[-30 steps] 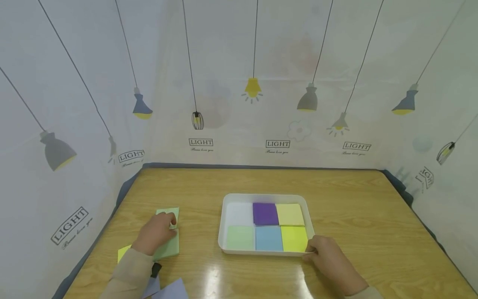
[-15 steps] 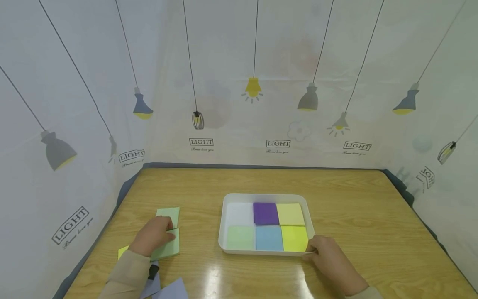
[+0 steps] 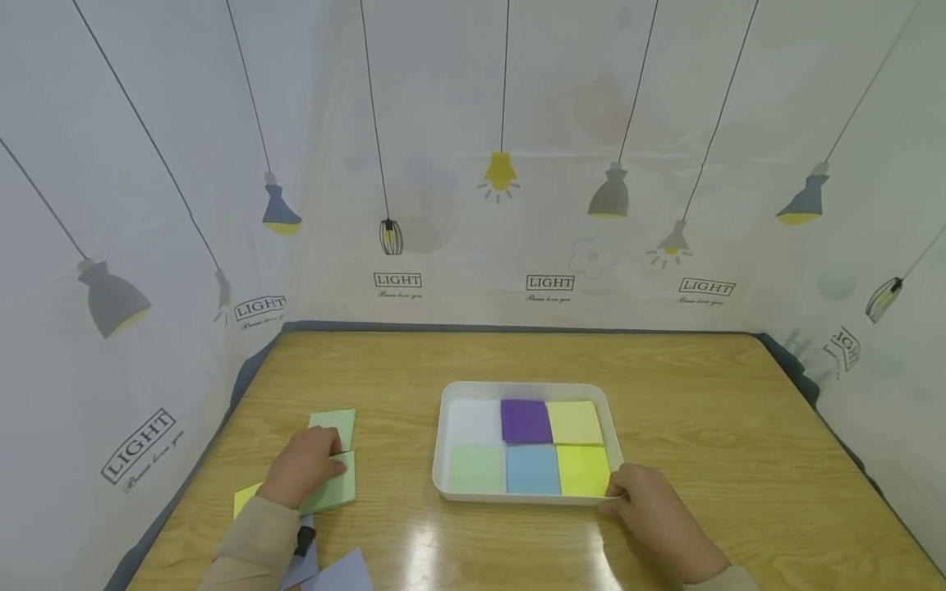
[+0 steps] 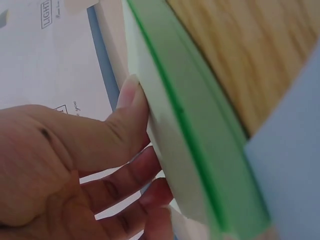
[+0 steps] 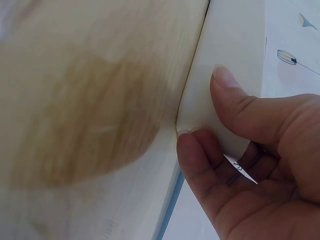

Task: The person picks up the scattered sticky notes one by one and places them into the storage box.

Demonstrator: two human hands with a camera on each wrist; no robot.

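My left hand [image 3: 299, 468] is over two pale green sticky note pads at the left of the table. Its thumb and curled fingers are at the edge of the near green pad [image 3: 337, 490], seen close up in the left wrist view as a green stack [image 4: 175, 125]. Right beyond lies the far green pad [image 3: 336, 422]. With my right hand [image 3: 654, 509] I grip the near right corner of a white tray [image 3: 473, 419], thumb against its wall [image 5: 227, 40] and fingers curled at its rim. Inside the tray sit purple [image 3: 526, 421], pale yellow [image 3: 574, 423], pale green [image 3: 476, 469], blue [image 3: 533, 470] and bright yellow [image 3: 583, 471] pads.
Lavender notes [image 3: 340, 572] lie at the table's near left, partly under the left sleeve [image 3: 254, 533]. A yellow note [image 3: 245, 497] shows beside that sleeve. A lamp-printed sheet [image 3: 458, 304] stands around the back and sides of the wooden table [image 3: 709, 410].
Over the last second the left hand's fingers have come down and back slightly toward the near green pad, uncovering more of the far one. The right hand and tray have not moved.
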